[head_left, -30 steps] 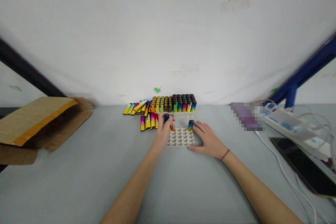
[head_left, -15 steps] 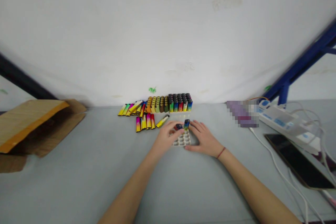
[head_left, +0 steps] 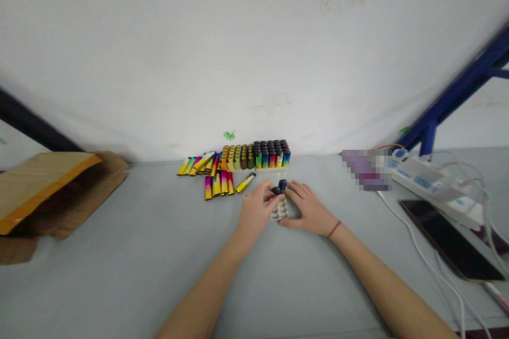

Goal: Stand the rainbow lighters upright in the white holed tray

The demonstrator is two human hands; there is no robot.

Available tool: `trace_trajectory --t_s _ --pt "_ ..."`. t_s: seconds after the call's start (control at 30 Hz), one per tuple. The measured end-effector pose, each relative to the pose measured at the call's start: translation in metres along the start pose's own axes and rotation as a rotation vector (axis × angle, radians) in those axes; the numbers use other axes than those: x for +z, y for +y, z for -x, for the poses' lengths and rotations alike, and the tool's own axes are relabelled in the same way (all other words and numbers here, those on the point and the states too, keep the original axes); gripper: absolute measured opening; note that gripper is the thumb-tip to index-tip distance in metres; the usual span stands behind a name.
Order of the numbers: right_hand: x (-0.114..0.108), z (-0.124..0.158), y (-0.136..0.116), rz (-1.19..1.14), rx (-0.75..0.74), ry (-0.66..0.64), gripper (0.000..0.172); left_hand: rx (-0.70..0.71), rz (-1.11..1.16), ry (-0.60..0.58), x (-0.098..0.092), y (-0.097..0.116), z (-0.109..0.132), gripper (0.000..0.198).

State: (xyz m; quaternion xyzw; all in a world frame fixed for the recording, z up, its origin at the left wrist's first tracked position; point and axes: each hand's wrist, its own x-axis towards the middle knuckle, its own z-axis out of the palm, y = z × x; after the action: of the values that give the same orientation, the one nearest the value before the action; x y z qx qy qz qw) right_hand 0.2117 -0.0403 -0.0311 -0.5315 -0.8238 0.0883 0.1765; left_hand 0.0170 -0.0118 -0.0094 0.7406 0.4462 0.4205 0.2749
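Note:
My left hand (head_left: 256, 209) pinches a dark-topped lighter (head_left: 275, 190) over a white tray (head_left: 280, 214) with rows of holes; part of the tray is hidden beneath that hand. A blue lighter (head_left: 282, 185) stands upright at the tray's far side, close to the held one. At the tray's right edge my right hand (head_left: 308, 209) lies with fingers spread, thumb at the near corner and fingertips near the blue lighter. Just beyond my left hand, a single yellow lighter (head_left: 245, 183) lies on the table.
Behind stand upright dark-topped lighters (head_left: 272, 154) and gold ones (head_left: 237, 157) in blocks. Loose lighters (head_left: 218, 184) lie to their left. An open cardboard box (head_left: 59, 185) is at left; a phone (head_left: 451, 238), cables and a power strip (head_left: 433, 183) are at right.
My left hand has shifted slightly right with its lighter, which is now closer to the upright blue one. My right hand stays at the tray's edge.

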Motion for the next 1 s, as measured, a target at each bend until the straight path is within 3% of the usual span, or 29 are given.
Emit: trace_trajectory --t_s 0.17,0.37,0.43,0.53,0.67,1.0 --pt "0.002 0.000 0.001 0.009 0.005 0.009 0.090 0.213 -0.228 -0.057 0.001 0.005 -0.001 0.020" --pt "0.002 0.001 0.001 0.005 -0.004 0.020 0.090 0.371 -0.367 0.011 -0.012 0.010 -0.002 0.025" --pt "0.001 0.001 0.001 0.012 -0.002 0.015 0.089 0.321 -0.450 0.075 -0.019 0.006 -0.005 0.028" --pt "0.000 0.000 0.001 0.023 -0.001 0.000 0.090 0.109 -0.600 0.199 -0.033 -0.007 -0.011 0.030" --pt "-0.001 0.001 0.002 0.036 -0.011 -0.001 0.088 -0.060 -0.649 0.162 -0.048 -0.026 -0.018 0.021" --pt "0.002 0.001 0.004 0.036 -0.019 0.026 0.087 0.006 -0.706 0.080 -0.042 -0.030 -0.024 0.024"
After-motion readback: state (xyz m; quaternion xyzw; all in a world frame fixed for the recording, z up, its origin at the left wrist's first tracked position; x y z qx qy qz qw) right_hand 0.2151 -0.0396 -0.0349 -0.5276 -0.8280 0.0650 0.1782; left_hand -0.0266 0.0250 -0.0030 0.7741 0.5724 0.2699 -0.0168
